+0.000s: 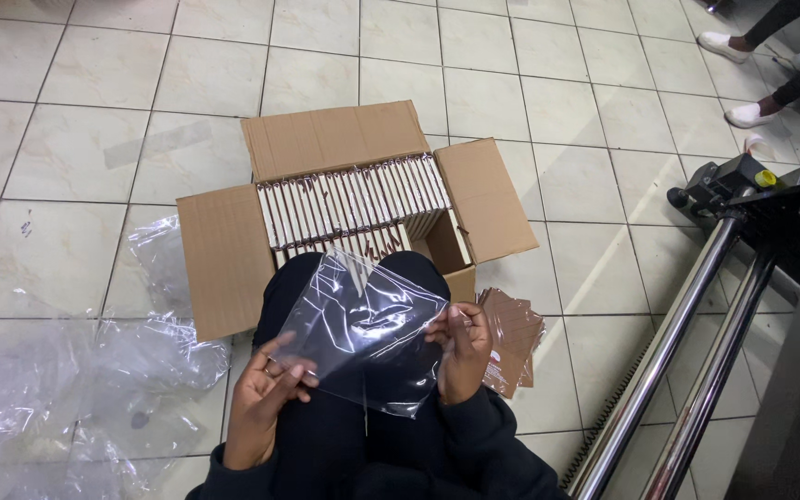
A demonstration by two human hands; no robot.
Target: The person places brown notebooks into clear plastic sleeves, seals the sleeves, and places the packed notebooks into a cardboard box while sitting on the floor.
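Currently I see a clear plastic bag (363,338) held over my lap, just in front of the near edge of an open cardboard box (354,218) that stands on the tiled floor (76,148). My left hand (266,393) pinches the bag's lower left corner between thumb and fingers; my right hand (463,350) is closed on its right edge, thumb on top. The bag looks empty and hangs slack between the two grips, tilted up toward the box.

The box holds a row of thin brown-and-white packets (354,199) standing on edge along its far side, with a gap at its near right corner. A small stack of brown sheets (511,338) lies on the floor just beside my right knee, and loose crumpled plastic film (67,380) spreads over the floor to my left.

In my judgement the chief risk is the film itself: it is thin and slippery, so a light pinch could let one corner slide out. The two layers may also cling together, and pulling hard to part them could tear the edge. A dropped bag would be hard to pick out among the crumpled film on the left.
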